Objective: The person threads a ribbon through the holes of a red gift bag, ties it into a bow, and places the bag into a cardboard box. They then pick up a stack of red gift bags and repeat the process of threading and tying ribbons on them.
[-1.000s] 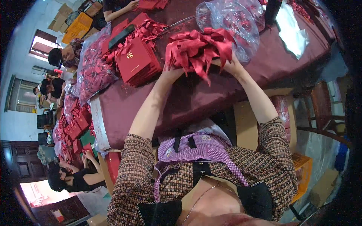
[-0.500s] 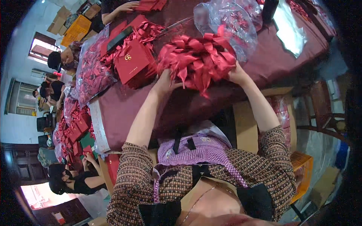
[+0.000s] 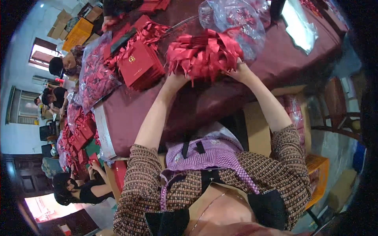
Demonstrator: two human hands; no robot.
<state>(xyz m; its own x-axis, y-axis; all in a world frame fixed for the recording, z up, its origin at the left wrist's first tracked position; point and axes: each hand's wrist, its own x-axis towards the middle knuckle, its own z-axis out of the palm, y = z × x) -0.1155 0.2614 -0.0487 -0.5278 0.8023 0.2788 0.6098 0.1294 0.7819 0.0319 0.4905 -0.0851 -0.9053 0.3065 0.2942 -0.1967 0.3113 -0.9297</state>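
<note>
A thick bundle of red ribbon-trimmed gift bags (image 3: 204, 57) is held over the table's near edge, its loose ribbon ends drooping toward me. Stacked edges show at the bundle's top. My left hand (image 3: 176, 82) grips its left underside, fingers mostly hidden behind the ribbons. At the right end my right hand (image 3: 240, 73) is closed on the same bundle, its fingertips partly covered. Just left of the bundle, a stack of flat red gift bags (image 3: 139, 65) with gold printing lies on the table, red ribbons (image 3: 151, 31) heaped behind it.
A dark red cloth covers the table (image 3: 130, 118). Clear plastic bags (image 3: 252, 23) lie behind the bundle, and a filled plastic bag (image 3: 96, 74) stands left. An open cardboard box (image 3: 258, 126) sits below the table's right. Co-workers are at left; another person's hand (image 3: 112, 23) is across the table.
The bundle has been squared up between my hands, its ribbons now hanging more evenly and its top edges showing. My right hand has shifted slightly left. The far person's hand has moved left.
</note>
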